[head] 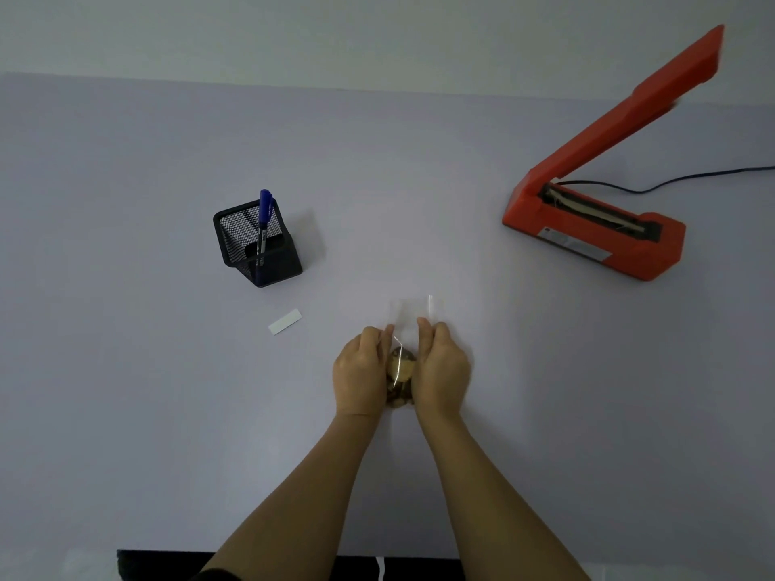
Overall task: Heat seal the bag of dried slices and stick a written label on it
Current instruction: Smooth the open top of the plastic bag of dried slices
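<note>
A clear plastic bag (413, 316) with brown dried slices (400, 371) at its bottom lies in the middle of the table. My left hand (361, 371) grips its left side and my right hand (440, 369) grips its right side, fingertips pinching the film above the slices. The bag's empty top points away from me. An orange heat sealer (587, 228) stands at the right with its arm raised. A small white label (285, 321) lies flat to the left of the bag. A blue pen (264, 220) stands in a black mesh holder (258, 245).
The sealer's black cord (671, 182) runs off to the right edge. The pale table (126, 371) meets a light wall at the back. A dark strip lies along the table's near edge under my forearms.
</note>
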`<act>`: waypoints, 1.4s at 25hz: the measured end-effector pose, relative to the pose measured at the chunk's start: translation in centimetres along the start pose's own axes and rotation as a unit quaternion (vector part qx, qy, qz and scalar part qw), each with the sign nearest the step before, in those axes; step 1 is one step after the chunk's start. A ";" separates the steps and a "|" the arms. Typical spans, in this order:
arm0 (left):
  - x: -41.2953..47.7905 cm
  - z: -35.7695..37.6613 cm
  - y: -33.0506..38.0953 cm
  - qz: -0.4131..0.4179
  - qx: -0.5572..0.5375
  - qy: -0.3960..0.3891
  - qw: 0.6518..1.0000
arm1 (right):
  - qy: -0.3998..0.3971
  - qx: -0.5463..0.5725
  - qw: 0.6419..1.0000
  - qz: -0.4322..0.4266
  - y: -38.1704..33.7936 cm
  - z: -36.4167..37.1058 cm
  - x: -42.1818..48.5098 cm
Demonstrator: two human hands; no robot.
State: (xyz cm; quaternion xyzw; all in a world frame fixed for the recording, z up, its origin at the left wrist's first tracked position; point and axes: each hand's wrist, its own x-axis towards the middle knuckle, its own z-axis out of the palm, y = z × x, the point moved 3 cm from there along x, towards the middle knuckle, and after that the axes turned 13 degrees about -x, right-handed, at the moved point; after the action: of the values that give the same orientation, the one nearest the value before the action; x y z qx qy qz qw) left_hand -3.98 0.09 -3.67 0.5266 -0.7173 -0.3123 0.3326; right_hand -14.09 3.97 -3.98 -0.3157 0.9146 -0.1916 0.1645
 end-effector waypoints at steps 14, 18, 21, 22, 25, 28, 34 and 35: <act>0.3 0.0 -0.7 -0.203 -0.199 -0.099 0.954 | -0.013 0.037 0.999 -0.010 1.3 -0.9 0.5; 0.2 0.4 -0.5 -0.220 -0.228 -0.113 0.942 | -0.014 0.047 0.999 0.000 1.3 -0.7 0.4; 0.3 0.5 -0.4 -0.218 -0.243 -0.107 0.939 | 0.001 0.057 0.998 0.007 1.4 -0.7 0.3; 0.3 0.5 -0.4 -0.221 -0.247 -0.103 0.938 | 0.007 0.063 0.998 0.010 1.4 -0.6 0.3; 0.4 0.4 -0.6 -0.229 -0.254 -0.098 0.934 | 0.022 0.063 0.998 0.005 1.3 -0.4 0.1; 0.3 0.6 -0.6 -0.235 -0.252 -0.094 0.934 | 0.027 0.047 0.999 0.004 1.3 -0.4 0.3; 0.6 0.5 -0.2 -0.241 -0.290 -0.077 0.923 | 0.055 0.052 0.996 0.036 1.4 -0.4 0.7; 0.6 0.4 -0.3 -0.244 -0.294 -0.078 0.921 | 0.054 0.058 0.996 0.039 1.5 -0.2 0.7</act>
State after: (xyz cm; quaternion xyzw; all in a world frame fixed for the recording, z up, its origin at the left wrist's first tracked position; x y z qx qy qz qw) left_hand -4.26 -0.53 -4.05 0.5378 -0.4658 -0.6207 0.3295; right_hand -15.43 4.67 -4.56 -0.2590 0.9212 -0.2543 0.1399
